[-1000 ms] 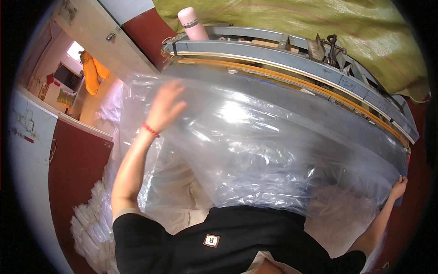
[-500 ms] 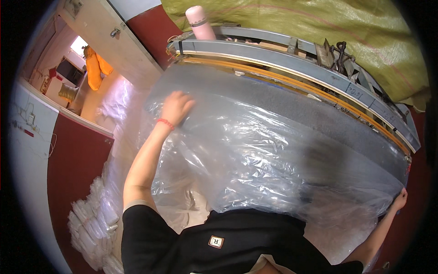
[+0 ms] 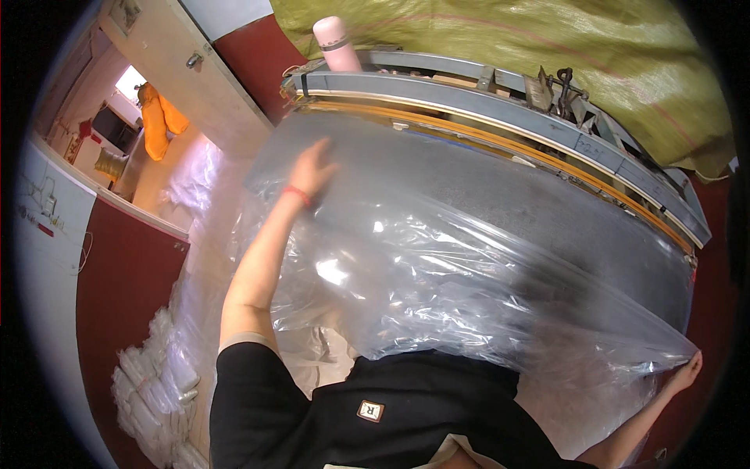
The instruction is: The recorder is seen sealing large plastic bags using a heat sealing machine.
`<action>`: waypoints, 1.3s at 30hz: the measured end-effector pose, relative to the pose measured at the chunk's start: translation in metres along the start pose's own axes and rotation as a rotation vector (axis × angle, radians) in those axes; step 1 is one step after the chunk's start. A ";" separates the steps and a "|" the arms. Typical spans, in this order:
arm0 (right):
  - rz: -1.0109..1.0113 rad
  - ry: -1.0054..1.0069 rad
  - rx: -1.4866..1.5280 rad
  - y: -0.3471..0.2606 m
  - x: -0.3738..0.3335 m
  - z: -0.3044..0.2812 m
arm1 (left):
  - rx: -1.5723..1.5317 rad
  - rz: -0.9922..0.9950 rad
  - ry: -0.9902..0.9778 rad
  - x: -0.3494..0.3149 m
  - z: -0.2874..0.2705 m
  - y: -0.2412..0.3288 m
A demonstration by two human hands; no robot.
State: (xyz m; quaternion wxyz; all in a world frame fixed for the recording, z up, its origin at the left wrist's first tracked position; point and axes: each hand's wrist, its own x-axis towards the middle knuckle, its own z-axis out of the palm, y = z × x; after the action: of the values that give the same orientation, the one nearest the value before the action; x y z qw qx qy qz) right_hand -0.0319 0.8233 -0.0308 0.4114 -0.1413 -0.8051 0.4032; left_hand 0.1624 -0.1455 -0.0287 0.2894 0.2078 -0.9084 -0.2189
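A wide sheet of clear plastic film [image 3: 445,273] lies wrinkled and shiny over a dark grey work surface [image 3: 539,191], hanging down toward my body at the near side. At the left part of the surface, my left hand [image 3: 312,168] is over the film with its fingers apart, slightly blurred; it holds nothing. Out at the right end, my right hand [image 3: 687,370] pinches the edge of the film, drawing it into taut creases that run up to the left. Beyond the film's upper edge, the far right part of the grey surface shows bare.
A long grey metal bar [image 3: 500,102] with orange strips [image 3: 469,129] runs along the far edge. Behind it stands a pink bottle [image 3: 336,45], before a yellow-green woven sheet [image 3: 508,35]. Bundled clear plastic [image 3: 156,383] lies on the floor at left, near an open door [image 3: 195,86].
My right hand has moved down toward me with the film's edge, baring more grey surface. My left hand has slid slightly right, its fingers now more spread.
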 end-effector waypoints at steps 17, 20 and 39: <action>-0.154 0.017 -0.116 -0.023 0.018 0.208 | -0.614 -0.336 0.214 0.096 0.050 -0.039; 0.066 -0.065 0.280 -0.033 0.011 0.254 | -0.663 -0.381 0.325 0.116 0.074 -0.086; 0.261 -0.072 0.398 -0.078 0.012 0.265 | -0.900 -0.398 0.329 0.129 0.070 -0.095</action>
State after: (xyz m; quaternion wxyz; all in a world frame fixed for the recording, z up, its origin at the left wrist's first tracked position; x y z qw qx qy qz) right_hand -0.2364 0.6394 -0.0540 0.3465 -0.1457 -0.6990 0.6083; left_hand 0.0464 -0.2689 -0.0731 0.4420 0.2633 -0.6097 -0.6031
